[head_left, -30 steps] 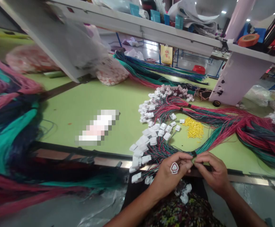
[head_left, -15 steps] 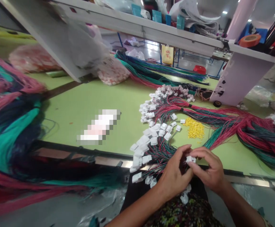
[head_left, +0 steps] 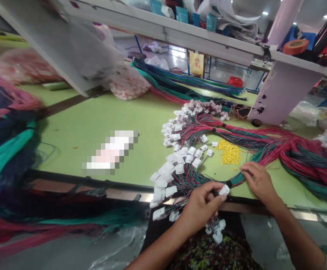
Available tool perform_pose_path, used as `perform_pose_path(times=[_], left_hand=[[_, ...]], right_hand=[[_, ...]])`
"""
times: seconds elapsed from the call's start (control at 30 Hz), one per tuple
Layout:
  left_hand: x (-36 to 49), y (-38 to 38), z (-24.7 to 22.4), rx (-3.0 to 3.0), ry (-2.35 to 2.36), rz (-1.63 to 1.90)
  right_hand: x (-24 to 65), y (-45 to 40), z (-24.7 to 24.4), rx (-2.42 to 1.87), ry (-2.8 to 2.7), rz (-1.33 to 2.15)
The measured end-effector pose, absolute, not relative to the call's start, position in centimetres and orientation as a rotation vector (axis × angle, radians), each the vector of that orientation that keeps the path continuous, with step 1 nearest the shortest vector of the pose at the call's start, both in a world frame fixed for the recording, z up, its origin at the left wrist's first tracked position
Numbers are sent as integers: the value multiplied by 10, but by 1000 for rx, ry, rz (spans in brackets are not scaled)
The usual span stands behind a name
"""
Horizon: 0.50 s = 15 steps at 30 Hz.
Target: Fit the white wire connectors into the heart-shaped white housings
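Note:
Between the thumb and fingers of my left hand (head_left: 201,206) is a white connector (head_left: 224,190), pinched above the table's front edge. My right hand (head_left: 260,183) is a little to the right, above the wire bundle (head_left: 238,178), with its fingers slightly apart and nothing visible in them. Just beyond its fingertips lies a pile of small yellow pieces (head_left: 229,152). White connectors (head_left: 170,168) on red, green and black wires fan out left of my hands. A few more white connectors (head_left: 217,232) hang over my lap.
A second wire bundle (head_left: 236,133) with white ends lies farther back. Thick wire hanks (head_left: 5,165) drape over the left edge. Bags of pinkish parts (head_left: 129,84) stand behind. A shelf (head_left: 163,28) crosses above the table, its support panel (head_left: 285,93) at right.
My right hand has left the connector and moved right and forward toward the yellow pieces, its fingers parting. My left hand keeps hold of the connector. The view has shifted slightly.

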<state>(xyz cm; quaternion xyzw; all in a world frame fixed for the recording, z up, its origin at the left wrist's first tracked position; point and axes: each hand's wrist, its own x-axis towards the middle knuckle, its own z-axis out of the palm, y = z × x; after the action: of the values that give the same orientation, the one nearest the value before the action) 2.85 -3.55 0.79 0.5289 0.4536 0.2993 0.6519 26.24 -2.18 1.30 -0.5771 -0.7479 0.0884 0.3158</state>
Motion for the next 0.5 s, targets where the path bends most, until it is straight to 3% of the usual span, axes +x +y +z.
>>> perform_pose_path(times=[0.1, 0.5], left_hand=[[29, -37, 7, 1102, 1008, 681], [31, -36, 8, 1048, 974, 741]], right_hand=[[270, -6, 13, -1648, -2147, 135], [269, 21, 27, -1646, -2489, 314]])
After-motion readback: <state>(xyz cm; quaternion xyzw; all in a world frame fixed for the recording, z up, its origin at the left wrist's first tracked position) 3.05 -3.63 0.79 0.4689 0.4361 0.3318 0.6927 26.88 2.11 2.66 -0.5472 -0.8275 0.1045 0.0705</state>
